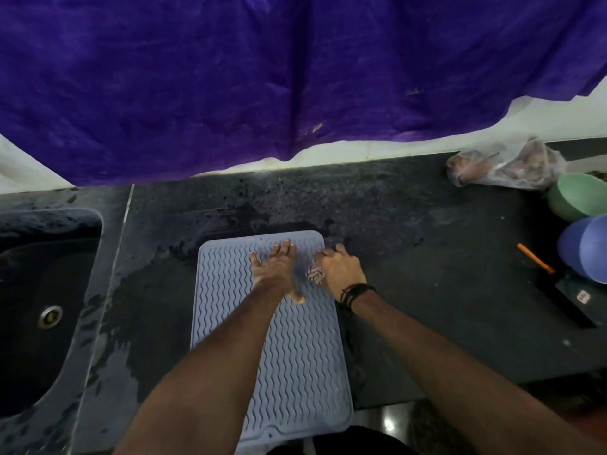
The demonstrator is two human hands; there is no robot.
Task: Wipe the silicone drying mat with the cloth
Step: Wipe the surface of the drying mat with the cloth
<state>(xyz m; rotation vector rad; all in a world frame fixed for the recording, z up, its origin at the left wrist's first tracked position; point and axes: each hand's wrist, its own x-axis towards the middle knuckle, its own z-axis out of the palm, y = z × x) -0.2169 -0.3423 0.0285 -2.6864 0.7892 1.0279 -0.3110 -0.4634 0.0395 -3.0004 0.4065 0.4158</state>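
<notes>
The grey silicone drying mat (295, 339) is laid on a wet black stone desk (410, 290) beside the sink (42, 290) (purple fabric (262, 77) hung behind). It's pinned by the flat, spread left hand (274, 266); the bunched cloth (315, 274) is gripped in the right hand (340, 269) at the mat's right edge.

The right hand (338, 269) hides most of the cloth (315, 275); at 3 o'clock, the frame edge cuts both bowls (583, 247).

I see open dark stone counter (410, 264) right of grey-blue ribbed silicone mat (295, 356). Farther right, blocking: green bowl (578, 198), blue bowl (588, 247), orange-handled tool (535, 258), clear plastic bag (505, 165). Left: black sink basin (42, 310). Purple cloth (262, 77) overhangs back edge.
</notes>
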